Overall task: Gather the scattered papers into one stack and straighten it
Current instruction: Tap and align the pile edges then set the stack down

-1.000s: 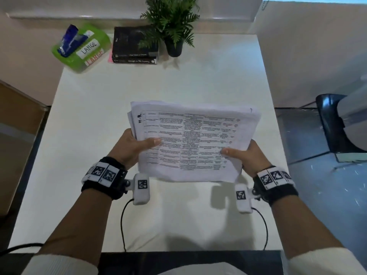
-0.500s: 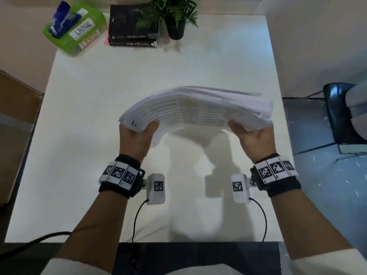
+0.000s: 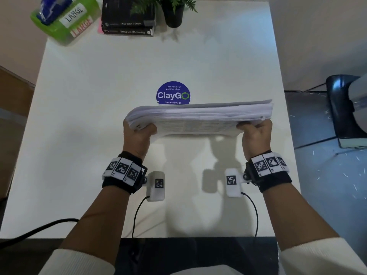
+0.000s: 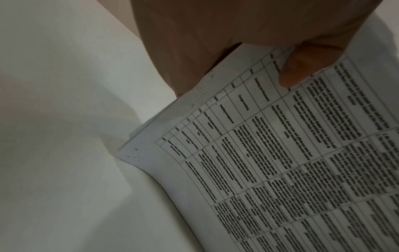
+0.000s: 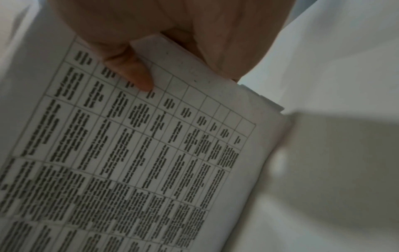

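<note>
A thick stack of printed papers point(image 3: 198, 116) stands nearly on edge over the middle of the white table point(image 3: 99, 96), its upper edge facing me, its printed table side toward me. My left hand point(image 3: 139, 133) grips the stack's left end, thumb on the printed face. My right hand point(image 3: 256, 133) grips the right end the same way. The left wrist view has the thumb point(image 4: 302, 68) pressed on the printed sheet point(image 4: 280, 162). In the right wrist view the thumb point(image 5: 134, 73) lies on the printed page point(image 5: 140, 153). The sheets' edges look a little uneven at the left end.
A round blue ClayGo sticker point(image 3: 173, 93) shows on the table just behind the stack. At the far edge sit a green box labelled LARGE point(image 3: 65, 18), two black books point(image 3: 128, 18) and a potted plant point(image 3: 172, 10). A dark chair point(image 3: 345, 108) stands at the right.
The stack has been tipped from lying face-up toward me to standing nearly on edge, and carried a little farther away. Both hands kept their grip on its ends.
</note>
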{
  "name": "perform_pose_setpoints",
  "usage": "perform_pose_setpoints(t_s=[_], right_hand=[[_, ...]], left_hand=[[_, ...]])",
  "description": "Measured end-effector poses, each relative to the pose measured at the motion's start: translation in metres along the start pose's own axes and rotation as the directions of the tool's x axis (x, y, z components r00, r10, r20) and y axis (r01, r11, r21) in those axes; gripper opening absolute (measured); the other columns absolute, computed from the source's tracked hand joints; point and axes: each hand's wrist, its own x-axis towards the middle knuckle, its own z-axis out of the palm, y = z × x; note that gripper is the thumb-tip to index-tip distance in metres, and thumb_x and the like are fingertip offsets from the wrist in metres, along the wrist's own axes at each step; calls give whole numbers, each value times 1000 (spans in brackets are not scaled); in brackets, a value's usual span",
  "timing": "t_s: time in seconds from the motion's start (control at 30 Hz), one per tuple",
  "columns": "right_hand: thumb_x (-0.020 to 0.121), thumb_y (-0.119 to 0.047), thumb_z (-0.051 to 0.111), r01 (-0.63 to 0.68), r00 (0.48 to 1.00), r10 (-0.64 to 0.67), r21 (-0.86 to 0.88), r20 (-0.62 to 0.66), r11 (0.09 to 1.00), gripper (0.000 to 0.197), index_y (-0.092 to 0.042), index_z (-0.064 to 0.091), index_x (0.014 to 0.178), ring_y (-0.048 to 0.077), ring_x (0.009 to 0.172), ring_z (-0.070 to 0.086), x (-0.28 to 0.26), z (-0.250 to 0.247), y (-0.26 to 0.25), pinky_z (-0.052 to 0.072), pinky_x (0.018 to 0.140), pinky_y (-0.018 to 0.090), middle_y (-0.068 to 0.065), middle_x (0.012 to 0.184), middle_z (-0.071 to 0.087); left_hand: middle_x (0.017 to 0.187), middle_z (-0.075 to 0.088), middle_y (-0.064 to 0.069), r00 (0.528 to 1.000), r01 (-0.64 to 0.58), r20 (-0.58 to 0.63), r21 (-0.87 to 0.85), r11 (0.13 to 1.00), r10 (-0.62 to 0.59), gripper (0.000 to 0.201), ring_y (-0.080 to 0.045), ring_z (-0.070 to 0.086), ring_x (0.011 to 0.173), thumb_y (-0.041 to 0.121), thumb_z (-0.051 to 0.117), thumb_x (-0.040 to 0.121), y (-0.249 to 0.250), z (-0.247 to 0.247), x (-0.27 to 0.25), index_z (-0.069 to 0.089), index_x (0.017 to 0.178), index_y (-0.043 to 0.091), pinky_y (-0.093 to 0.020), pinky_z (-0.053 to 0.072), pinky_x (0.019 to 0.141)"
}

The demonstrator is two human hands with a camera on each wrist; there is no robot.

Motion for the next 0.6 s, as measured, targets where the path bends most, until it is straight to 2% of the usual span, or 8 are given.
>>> perform_pose_setpoints(t_s=[0.13, 0.2, 0.27, 0.37, 0.43, 0.47, 0.53, 0.6], right_hand=[[68, 9, 59, -5, 999, 7, -35, 50, 999, 41, -25, 76, 84, 13, 86, 70, 4, -2, -3, 54, 78, 30, -11, 83, 75], [70, 11, 60, -31, 998, 36, -78, 55, 996, 42, -25, 76, 85, 12, 87, 70, 6, -1, 0, 54, 78, 30, -10, 84, 75], [68, 8, 61, -64, 996, 71, -132, 45, 989, 35, -21, 72, 83, 9, 85, 70, 4, 1, 4, 54, 77, 29, -12, 82, 74], [66, 3, 63, -86, 994, 98, -192, 52, 978, 30, -22, 68, 83, 1, 82, 69, 4, 1, 8, 54, 77, 25, -17, 79, 74], [69, 8, 65, -80, 994, 92, -217, 50, 973, 35, -22, 68, 86, 1, 82, 70, 7, -1, 9, 54, 77, 24, -16, 80, 74], [71, 12, 66, -71, 996, 82, -222, 42, 972, 37, -19, 69, 90, 3, 84, 70, 8, -2, 8, 55, 77, 26, -13, 84, 74], [72, 12, 67, -19, 999, 28, -204, 45, 979, 36, -4, 69, 103, 9, 92, 72, 11, -6, 3, 57, 80, 29, 2, 96, 74], [70, 7, 69, 60, 997, -52, -189, 51, 980, 42, 7, 63, 111, 11, 98, 71, 11, -6, -5, 57, 82, 26, 9, 102, 73]], left_hand=[[77, 66, 15, 991, 115, 57, 134, 984, -123, 38, -3, 60, 74, 25, 61, 49, -4, -9, 7, 64, 87, 25, -24, 50, 68], [78, 62, 7, 984, 143, 78, 186, 972, -159, 33, 2, 58, 68, 20, 63, 52, -3, -6, 7, 60, 85, 25, -18, 48, 64], [72, 56, 4, 982, 168, 45, 241, 956, -184, 19, 9, 52, 55, 10, 61, 63, -5, 0, 4, 56, 75, 23, -11, 42, 55], [70, 56, 2, 994, 105, -25, 312, 944, -102, 25, 8, 52, 54, -3, 61, 77, -7, 2, 3, 55, 70, 20, -13, 43, 54], [74, 60, -3, 999, 8, -36, 301, 954, 3, 15, -4, 55, 64, -3, 57, 69, -4, -1, 3, 61, 77, 9, -26, 47, 60], [78, 62, -3, 997, -24, -64, 275, 961, 43, 21, -8, 57, 69, -5, 56, 66, -2, -2, 3, 63, 84, 6, -28, 48, 62], [84, 64, 1, 985, -48, -149, 214, 976, 82, 34, -12, 60, 77, -9, 56, 65, -1, -1, 2, 64, 92, 9, -26, 50, 67], [85, 65, 0, 974, -64, -200, 198, 978, 104, 33, -14, 62, 79, -12, 56, 68, 1, 4, -1, 64, 94, 7, -26, 52, 68]])
